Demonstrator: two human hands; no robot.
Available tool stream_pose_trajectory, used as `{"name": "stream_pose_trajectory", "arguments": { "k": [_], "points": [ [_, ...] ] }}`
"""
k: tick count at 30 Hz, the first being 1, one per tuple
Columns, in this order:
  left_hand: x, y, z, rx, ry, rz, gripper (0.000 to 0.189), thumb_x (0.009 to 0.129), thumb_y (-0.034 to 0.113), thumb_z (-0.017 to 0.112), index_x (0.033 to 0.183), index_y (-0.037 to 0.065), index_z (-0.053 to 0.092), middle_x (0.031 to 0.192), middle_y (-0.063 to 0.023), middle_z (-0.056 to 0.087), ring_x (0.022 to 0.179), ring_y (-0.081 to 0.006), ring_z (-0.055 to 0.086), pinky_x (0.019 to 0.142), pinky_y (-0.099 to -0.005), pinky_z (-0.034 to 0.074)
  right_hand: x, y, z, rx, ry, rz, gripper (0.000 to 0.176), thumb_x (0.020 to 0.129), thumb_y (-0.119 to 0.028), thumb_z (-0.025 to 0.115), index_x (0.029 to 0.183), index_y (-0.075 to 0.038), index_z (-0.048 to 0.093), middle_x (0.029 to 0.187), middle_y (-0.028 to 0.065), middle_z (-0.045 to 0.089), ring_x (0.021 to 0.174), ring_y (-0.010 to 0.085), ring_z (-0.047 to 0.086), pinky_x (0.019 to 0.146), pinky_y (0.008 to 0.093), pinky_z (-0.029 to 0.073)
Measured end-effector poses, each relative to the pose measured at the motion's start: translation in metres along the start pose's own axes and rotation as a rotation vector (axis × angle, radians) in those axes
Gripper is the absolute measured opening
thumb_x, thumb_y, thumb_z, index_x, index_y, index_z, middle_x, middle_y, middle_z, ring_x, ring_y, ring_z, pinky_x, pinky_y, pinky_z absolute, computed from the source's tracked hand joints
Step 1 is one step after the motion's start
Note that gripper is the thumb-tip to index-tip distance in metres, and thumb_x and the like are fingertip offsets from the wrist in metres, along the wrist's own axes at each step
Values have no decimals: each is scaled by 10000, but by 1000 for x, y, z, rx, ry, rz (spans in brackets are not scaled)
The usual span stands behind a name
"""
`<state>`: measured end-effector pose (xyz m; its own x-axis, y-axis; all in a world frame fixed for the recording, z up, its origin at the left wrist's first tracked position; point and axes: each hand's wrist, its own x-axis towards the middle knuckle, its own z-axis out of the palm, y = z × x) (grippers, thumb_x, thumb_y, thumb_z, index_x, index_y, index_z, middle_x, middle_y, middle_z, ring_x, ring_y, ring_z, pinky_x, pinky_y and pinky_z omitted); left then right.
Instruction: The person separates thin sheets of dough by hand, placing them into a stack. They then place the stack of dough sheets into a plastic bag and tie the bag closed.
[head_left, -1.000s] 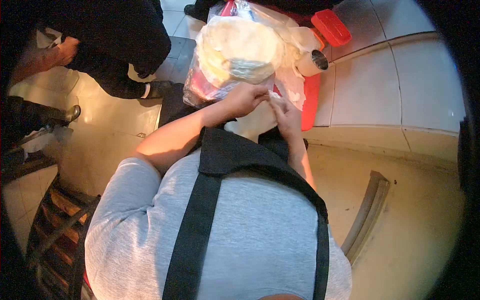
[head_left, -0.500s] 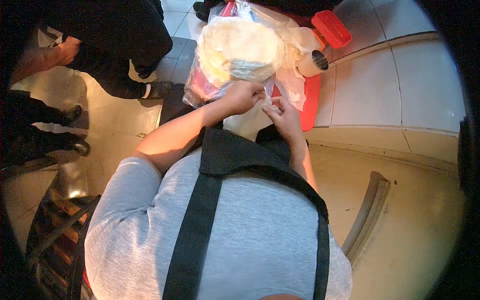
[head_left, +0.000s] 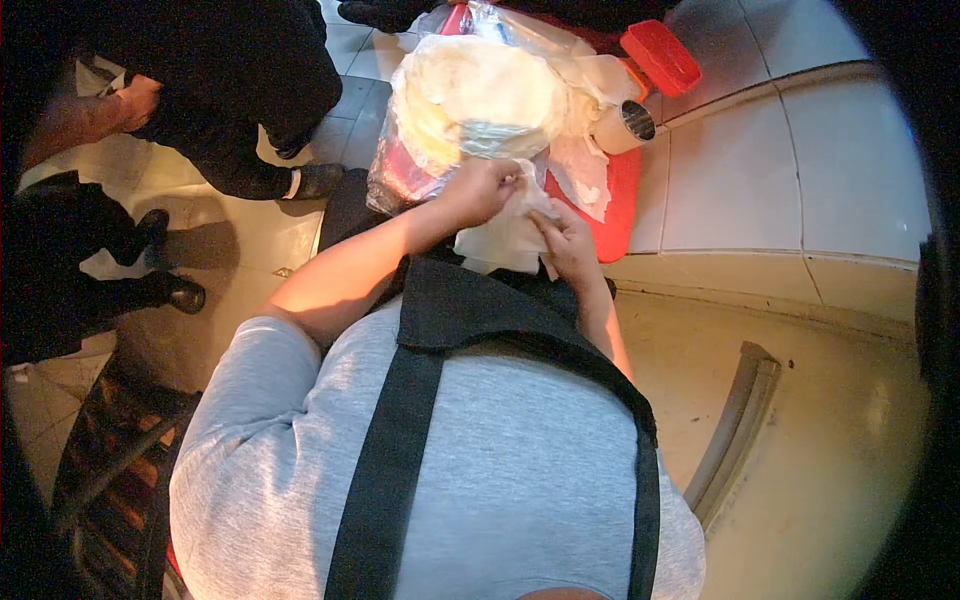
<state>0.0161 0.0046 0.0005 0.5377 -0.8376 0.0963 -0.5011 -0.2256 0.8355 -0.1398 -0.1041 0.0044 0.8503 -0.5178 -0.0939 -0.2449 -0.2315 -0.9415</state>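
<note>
I have both hands together at the near edge of the red board (head_left: 622,205), working one pale sheet (head_left: 500,242) between them. The left hand (head_left: 482,190) is closed tight, its fingertips pinching the sheet's upper end just over the board's near left corner. The right hand (head_left: 570,240) sits a little nearer to me than that corner, fingers curled onto the sheet's right edge, and it touches the sheet, though I cannot tell how firmly it grips. The sheet is limp and crumpled, not flat. Its longer run goes from the left hand's pinch down toward my black apron (head_left: 470,310), so its top end points at the board and its loose lower end hangs off the board's near edge, against the apron bib. On the board's left half, beyond the left hand, lies a stack of pale round sheets (head_left: 480,90) in a clear plastic bag (head_left: 395,175), with the bag's mouth just beside the pinch. At the board's far right stands a cylinder with a metal end (head_left: 628,122), and a red lid (head_left: 660,55) lies just past it. To the right of the board runs a white tiled counter (head_left: 780,170). Well to the left of the board, on the floor, stands another person in dark clothing (head_left: 230,80), one dark shoe (head_left: 318,178) turned toward the board.
</note>
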Motion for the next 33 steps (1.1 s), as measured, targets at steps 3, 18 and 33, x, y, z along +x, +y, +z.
{"name": "stream_pose_trajectory", "arguments": {
  "k": [3, 18, 33],
  "points": [
    [3, -14, -13, 0, 41, 9, 193, 818, 217, 583, 922, 63, 637, 819, -172, 637, 757, -317, 626, 673, -381, 487, 0, 0, -25, 22, 38, 53, 126, 859, -132, 568, 906, -20, 601, 733, -14, 575, 678, 60, 486, 595, 218, 403],
    [-8, -54, -40, -2, 85, -98, 171, 801, 208, 600, 864, 51, 623, 794, -177, 627, 761, -314, 621, 651, -374, 471, -9, 25, -59, -64, 178, 111, 111, 854, -121, 564, 926, -54, 614, 781, -22, 592, 728, 70, 508, 657, 224, 414],
    [-23, -79, -92, 26, 170, -235, 222, 787, 210, 602, 933, 49, 647, 839, -173, 643, 804, -302, 635, 711, -350, 483, -9, 46, -89, 48, 230, 142, 123, 873, -145, 540, 892, -44, 608, 802, -4, 600, 740, 78, 524, 682, 229, 424]
  ]
}}
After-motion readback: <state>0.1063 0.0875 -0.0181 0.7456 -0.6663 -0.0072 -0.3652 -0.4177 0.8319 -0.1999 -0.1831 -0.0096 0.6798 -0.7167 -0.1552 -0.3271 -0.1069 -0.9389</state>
